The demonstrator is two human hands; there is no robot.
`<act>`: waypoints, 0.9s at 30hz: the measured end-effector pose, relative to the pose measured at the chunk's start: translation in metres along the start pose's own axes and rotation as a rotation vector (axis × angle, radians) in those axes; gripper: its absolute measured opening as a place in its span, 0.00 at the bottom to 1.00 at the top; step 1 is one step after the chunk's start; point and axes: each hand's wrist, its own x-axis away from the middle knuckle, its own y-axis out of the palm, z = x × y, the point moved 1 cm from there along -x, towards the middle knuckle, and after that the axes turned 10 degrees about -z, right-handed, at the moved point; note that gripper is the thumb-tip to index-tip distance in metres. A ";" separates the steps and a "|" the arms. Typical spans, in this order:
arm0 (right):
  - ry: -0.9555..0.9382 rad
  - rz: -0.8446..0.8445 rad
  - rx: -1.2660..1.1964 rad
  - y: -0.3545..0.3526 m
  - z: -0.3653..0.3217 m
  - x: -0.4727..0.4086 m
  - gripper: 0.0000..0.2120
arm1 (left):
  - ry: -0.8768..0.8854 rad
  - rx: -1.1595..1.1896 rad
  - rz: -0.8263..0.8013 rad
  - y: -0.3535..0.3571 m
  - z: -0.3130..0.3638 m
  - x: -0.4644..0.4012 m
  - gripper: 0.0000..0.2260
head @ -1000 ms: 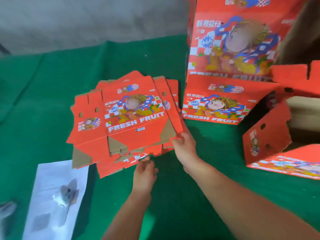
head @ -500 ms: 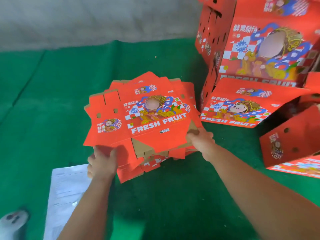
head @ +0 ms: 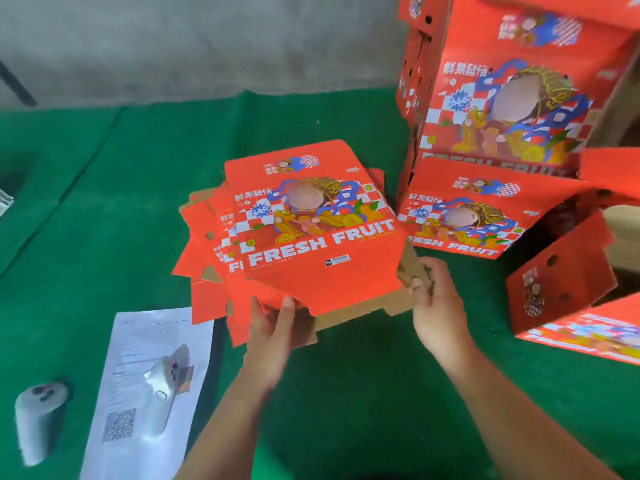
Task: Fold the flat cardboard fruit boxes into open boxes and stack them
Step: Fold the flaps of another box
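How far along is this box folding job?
Done: several folded boxes stand stacked at the right. In hand: the left hand and right hand grip the near edge of one flat box, raised off the pile and not yet opened. Left: the pile of flat boxes underneath on the green cloth.

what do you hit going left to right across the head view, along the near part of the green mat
white roll → printed sheet with QR code → left hand gripping the flat box → right hand on its brown flap → folded box on its side
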 end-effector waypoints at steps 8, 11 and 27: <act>-0.086 -0.007 0.001 -0.078 0.014 0.012 0.15 | -0.028 -0.061 0.014 0.023 0.014 0.024 0.43; -0.096 -0.063 0.058 -0.108 0.016 0.026 0.15 | -0.022 -0.189 -0.011 0.027 0.017 0.033 0.40; -0.070 -0.316 0.072 -0.206 -0.031 0.050 0.06 | 0.458 -0.341 0.169 0.034 0.070 0.059 0.20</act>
